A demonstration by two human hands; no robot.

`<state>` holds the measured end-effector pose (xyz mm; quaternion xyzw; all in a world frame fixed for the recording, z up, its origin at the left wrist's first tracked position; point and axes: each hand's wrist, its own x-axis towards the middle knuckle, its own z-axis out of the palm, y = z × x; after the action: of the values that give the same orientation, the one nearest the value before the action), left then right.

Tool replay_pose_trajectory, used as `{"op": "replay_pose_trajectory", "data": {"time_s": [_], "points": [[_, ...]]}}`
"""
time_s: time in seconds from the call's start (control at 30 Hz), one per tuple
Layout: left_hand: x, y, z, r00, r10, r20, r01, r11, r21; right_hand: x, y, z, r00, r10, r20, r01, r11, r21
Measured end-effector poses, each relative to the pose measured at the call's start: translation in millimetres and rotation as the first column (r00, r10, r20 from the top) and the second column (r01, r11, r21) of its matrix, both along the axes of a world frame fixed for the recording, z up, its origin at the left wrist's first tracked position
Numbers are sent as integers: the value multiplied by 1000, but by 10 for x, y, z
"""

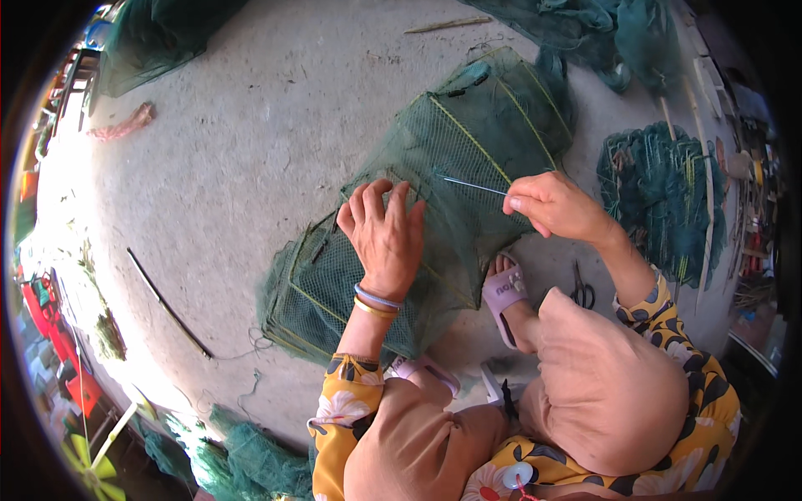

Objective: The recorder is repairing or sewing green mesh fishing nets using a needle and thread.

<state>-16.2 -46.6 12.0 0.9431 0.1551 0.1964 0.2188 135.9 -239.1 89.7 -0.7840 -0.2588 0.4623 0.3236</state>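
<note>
A long green mesh net trap (pixel 468 142) with yellow cord edges lies slantwise on the floor in front of me. My left hand (pixel 384 238) rests on its middle, fingers bent into the mesh and gripping it; the fingertips are partly hidden. To the right of it, my right hand (pixel 551 204) is closed round one end of a long thin metal needle (pixel 474 185). The needle points left over the net, its tip close to the mesh. Whether thread runs from it is too fine to tell.
Black-handled scissors (pixel 582 288) lie right of my sandalled foot (pixel 505 296). More green netting is heaped at the right (pixel 660 192), top right (pixel 618 37), top left (pixel 167 42) and lower left (pixel 259 459). A thin dark stick (pixel 169 302) and a pinkish scrap (pixel 124 123) lie on the concrete floor.
</note>
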Motion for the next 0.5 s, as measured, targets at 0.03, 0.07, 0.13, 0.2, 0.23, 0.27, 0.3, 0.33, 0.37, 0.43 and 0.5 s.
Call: {"op": "replay_pose_trajectory", "data": {"time_s": [0.03,0.07,0.13,0.2,0.23,0.27,0.3,0.33,0.37,0.43,0.5], "points": [[-1,-6,-12,1000,0,-1,0,1000,-2,-4,-26,24,999,29,25,-29,1000,-8],[0,-15,-26,1000,-1,0,1,1000,-5,-21,-48,26,999,29,24,-28,1000,-11],[4,-17,-16,1000,-3,3,3,1000,-6,-74,-74,58,1000,-9,20,9,1000,-29],[12,2,38,1000,-14,20,14,1000,0,-180,-23,31,999,-47,-3,47,999,12],[19,-2,38,1000,-14,19,14,1000,0,-228,-5,-38,996,-83,-32,84,995,47],[29,-4,41,1000,-13,19,14,1000,-2,-259,0,-116,996,-86,-20,87,994,70],[33,-3,44,1000,-13,19,13,1000,-1,-275,10,-133,996,-86,-22,87,994,72],[40,-9,37,1000,-14,19,14,1000,-3,-285,17,-139,994,-107,-36,109,991,72],[44,-12,34,1000,-12,20,12,1000,-3,-289,21,-145,991,-128,-50,131,989,73],[47,-15,23,1000,-12,21,12,1000,-3,-284,19,-162,989,-140,-50,144,986,80],[38,-13,4,1000,-1,22,1,1000,-1,-280,22,-184,987,-153,-49,157,984,89]]}}
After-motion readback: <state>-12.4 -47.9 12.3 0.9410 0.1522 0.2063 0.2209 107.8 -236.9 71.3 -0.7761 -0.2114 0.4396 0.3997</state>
